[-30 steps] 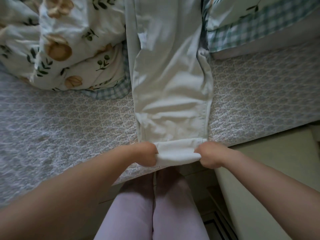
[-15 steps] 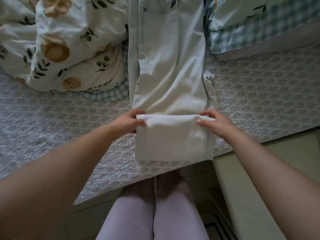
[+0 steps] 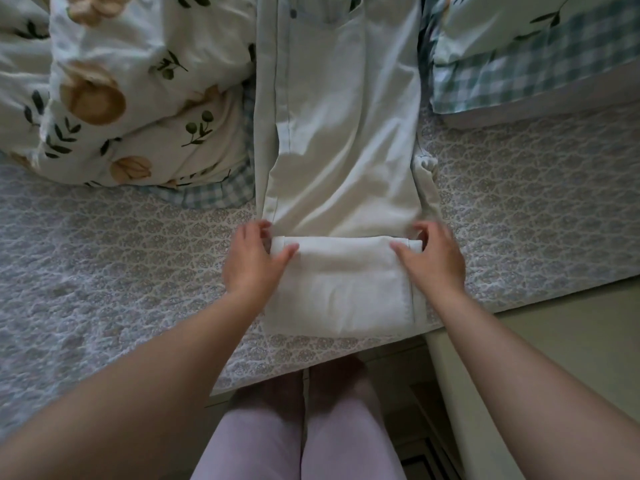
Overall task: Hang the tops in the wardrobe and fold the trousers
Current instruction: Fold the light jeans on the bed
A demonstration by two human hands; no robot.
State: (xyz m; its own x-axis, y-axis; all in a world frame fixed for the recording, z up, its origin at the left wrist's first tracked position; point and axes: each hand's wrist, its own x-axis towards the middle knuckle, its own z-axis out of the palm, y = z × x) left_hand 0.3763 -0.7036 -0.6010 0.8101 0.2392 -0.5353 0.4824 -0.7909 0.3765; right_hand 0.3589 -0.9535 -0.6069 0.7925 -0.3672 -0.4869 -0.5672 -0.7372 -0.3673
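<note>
Head view: left hand [image 3: 251, 261] and right hand [image 3: 433, 263] each pinch the folded trousers [image 3: 339, 161] on a patterned bedspread [image 3: 104, 258]; floral duvet [image 3: 121, 81] beyond the left grip.

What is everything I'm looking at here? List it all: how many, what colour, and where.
trousers: one pair, pale off-white, laid lengthwise on the bed, near end folded up over itself
duvet: one, white with tan flowers and dark leaves, bunched at far left beside the trousers
checked bedding: one piece, blue-green check with a leaf print, far right
bed cover: one, grey-white small pattern, under all of the above
ledge: one, pale cream, near right, beside the bed
legs: two, in lilac, below the bed's near edge
left hand: one, holds the left corner of the fold
right hand: one, holds the right corner of the fold
</note>
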